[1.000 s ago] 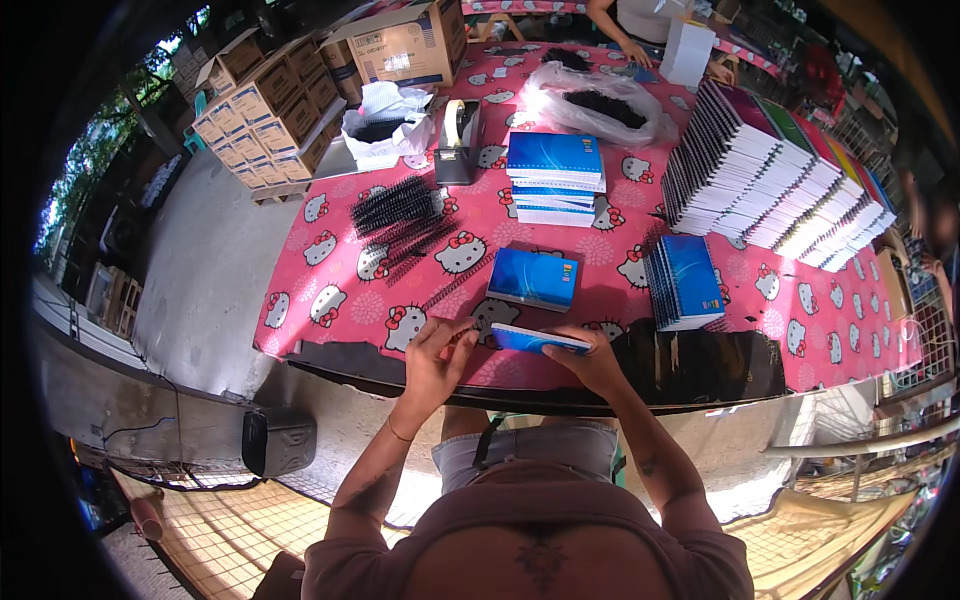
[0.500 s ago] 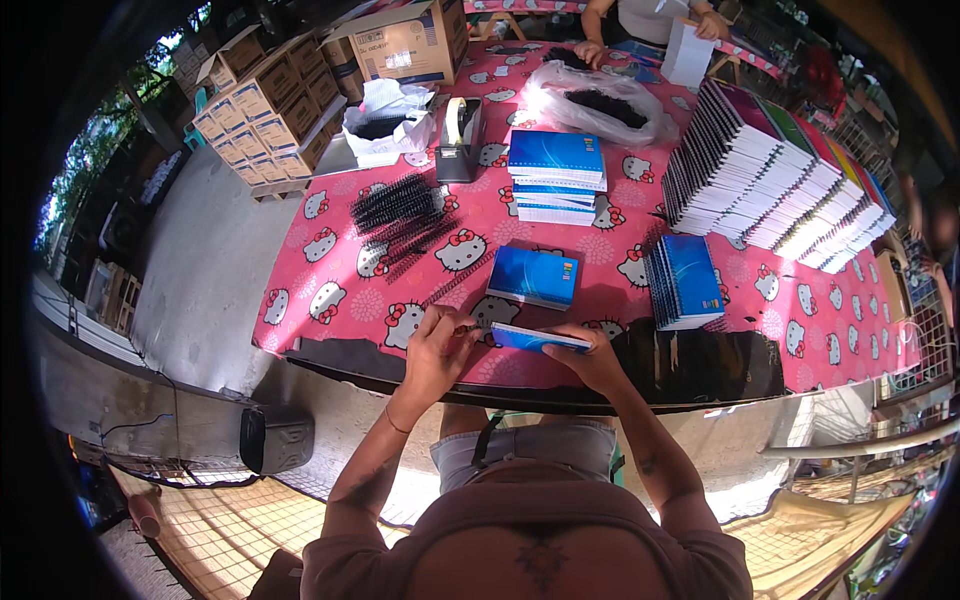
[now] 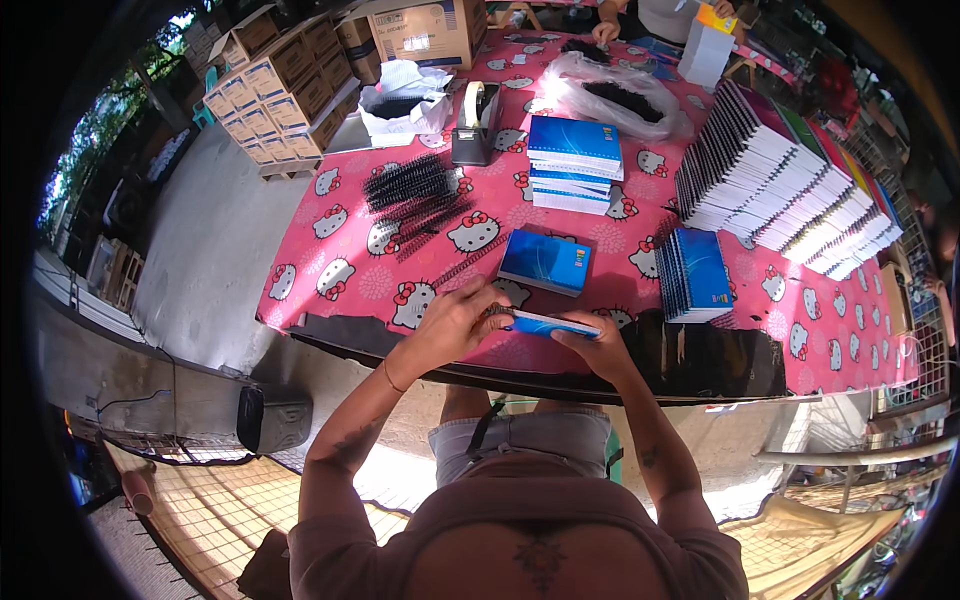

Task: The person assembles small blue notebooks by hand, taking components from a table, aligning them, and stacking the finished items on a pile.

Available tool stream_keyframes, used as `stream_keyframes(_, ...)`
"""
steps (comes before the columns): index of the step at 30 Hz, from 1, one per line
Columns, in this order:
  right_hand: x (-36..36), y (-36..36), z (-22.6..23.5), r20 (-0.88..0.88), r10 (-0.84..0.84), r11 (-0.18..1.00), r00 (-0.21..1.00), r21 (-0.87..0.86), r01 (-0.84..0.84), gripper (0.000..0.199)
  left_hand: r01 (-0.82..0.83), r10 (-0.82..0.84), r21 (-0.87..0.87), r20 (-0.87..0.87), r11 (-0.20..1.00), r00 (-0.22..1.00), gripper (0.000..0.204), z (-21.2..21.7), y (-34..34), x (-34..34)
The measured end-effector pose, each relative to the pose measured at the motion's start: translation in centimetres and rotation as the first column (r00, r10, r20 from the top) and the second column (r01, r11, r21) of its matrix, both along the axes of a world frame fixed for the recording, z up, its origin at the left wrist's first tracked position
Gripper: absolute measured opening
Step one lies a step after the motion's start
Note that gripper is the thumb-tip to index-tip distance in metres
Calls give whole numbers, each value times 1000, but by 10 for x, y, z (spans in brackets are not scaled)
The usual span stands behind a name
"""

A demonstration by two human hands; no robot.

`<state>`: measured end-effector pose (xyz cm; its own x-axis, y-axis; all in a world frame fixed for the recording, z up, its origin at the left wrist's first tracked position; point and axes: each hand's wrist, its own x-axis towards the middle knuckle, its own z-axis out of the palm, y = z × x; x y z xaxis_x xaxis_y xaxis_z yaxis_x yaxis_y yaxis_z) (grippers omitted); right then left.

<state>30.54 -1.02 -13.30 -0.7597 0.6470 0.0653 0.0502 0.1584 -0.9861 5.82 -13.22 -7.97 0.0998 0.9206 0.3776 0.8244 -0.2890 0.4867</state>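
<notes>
Coils [image 3: 405,187] lie beyond the grip, leftward. Left hand [image 3: 465,318] sits at the left end of the notebook [image 3: 550,325]; from here I cannot tell its closure. The notebook looks light, bendable, best held rightward, where the right hand [image 3: 603,345] clamps it.

The large carton [image 3: 428,42] and the stacked boxes [image 3: 275,105] bear lettering that seems too small to read.

stacked brown cartons [image 3: 285,105] | tape dispenser [image 3: 471,147] | dark floor container [image 3: 280,421]
</notes>
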Motion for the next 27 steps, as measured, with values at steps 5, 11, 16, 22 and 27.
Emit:
stream_keyframes(5, -3, -15, 8, -88, -67, 998, 994, -5, 67, 30, -189, 226, 142, -319, 972, 921, 58, 23, 0, 29)
stream_keyframes(11, -6, -26, 18, -110, -141, 990, 984, -41, 137, 31, -335, 331, 72, -444, 939, 833, 86, -46, -31, 63)
stream_keyframes(16, -3, -20, 12, -33, -73, 992, 997, -105, 69, 29, -326, 339, 114, -479, 939, 810, 87, -47, -27, 65)
stream_keyframes(22, -4, -14, 16, -82, 5, 995, 997, -99, -13, 28, -378, 464, 270, -555, 885, 691, 92, -19, 3, 59)
stream_keyframes(27, 2, -9, 8, -50, -10, 997, 999, 77, 14, 27, -240, 242, 66, -478, 968, 844, 88, -49, -33, 92)
